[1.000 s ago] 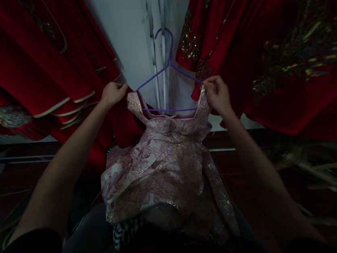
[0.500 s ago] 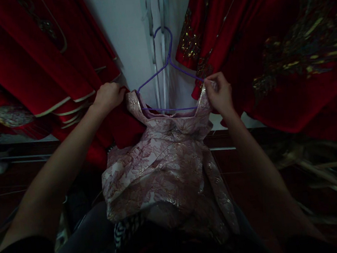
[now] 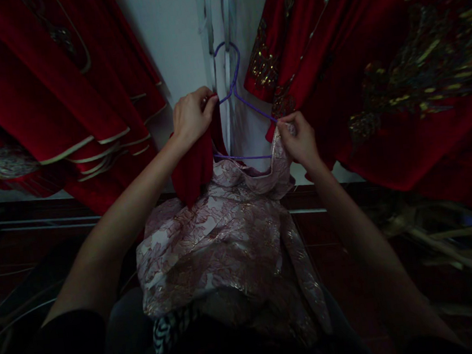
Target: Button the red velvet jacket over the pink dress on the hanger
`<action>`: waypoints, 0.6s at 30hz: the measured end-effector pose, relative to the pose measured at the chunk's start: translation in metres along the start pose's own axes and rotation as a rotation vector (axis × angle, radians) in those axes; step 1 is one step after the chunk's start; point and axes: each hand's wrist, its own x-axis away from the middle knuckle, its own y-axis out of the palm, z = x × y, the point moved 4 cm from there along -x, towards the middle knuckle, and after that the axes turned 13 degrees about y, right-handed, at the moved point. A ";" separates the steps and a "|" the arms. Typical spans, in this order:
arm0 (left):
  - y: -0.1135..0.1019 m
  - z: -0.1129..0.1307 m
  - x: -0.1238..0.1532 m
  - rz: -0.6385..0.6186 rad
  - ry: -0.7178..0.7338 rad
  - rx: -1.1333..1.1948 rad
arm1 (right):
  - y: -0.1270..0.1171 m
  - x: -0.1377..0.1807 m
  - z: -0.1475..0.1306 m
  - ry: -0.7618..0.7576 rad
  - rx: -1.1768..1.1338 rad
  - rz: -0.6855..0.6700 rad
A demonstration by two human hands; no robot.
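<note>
A pink floral brocade dress (image 3: 222, 241) hangs on a thin purple wire hanger (image 3: 237, 94) in front of me. My left hand (image 3: 191, 115) is closed on the hanger's left arm near the neck, with a red fabric fold beneath it. My right hand (image 3: 298, 138) pinches the dress's right shoulder strap at the hanger's right end. The dress's left strap is hidden behind my left hand and the red cloth. The skirt drapes down over my lap.
Red velvet garments with cream trim (image 3: 60, 95) hang at the left. Red garments with gold embroidery (image 3: 398, 67) hang at the right. A white wall with hanging straps (image 3: 217, 8) lies between them. Dark floor and pale rods (image 3: 447, 238) lie at the lower right.
My left hand has moved right and up from the dress's left shoulder to the hanger near its neck. The dress's left side has shifted right; my right hand has barely moved.
</note>
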 end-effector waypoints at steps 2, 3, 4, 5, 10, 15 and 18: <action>-0.004 -0.006 0.002 0.020 0.000 -0.009 | 0.003 -0.011 0.003 0.047 0.025 -0.082; -0.005 -0.010 0.002 0.036 0.002 -0.014 | 0.004 -0.019 0.004 0.081 0.038 -0.132; -0.006 -0.014 0.002 0.048 0.001 -0.015 | 0.006 -0.029 0.005 0.127 0.052 -0.191; -0.005 -0.019 0.002 0.048 -0.003 -0.008 | 0.008 -0.039 0.006 0.188 0.067 -0.268; 0.008 -0.040 0.001 -0.064 -0.091 0.067 | 0.036 -0.073 0.004 0.537 0.179 -0.951; 0.010 -0.060 0.004 -0.139 -0.136 0.127 | 0.076 -0.059 -0.025 0.392 0.095 -1.319; 0.007 -0.072 0.006 -0.174 -0.195 0.198 | 0.091 -0.038 -0.043 0.354 -0.134 -1.377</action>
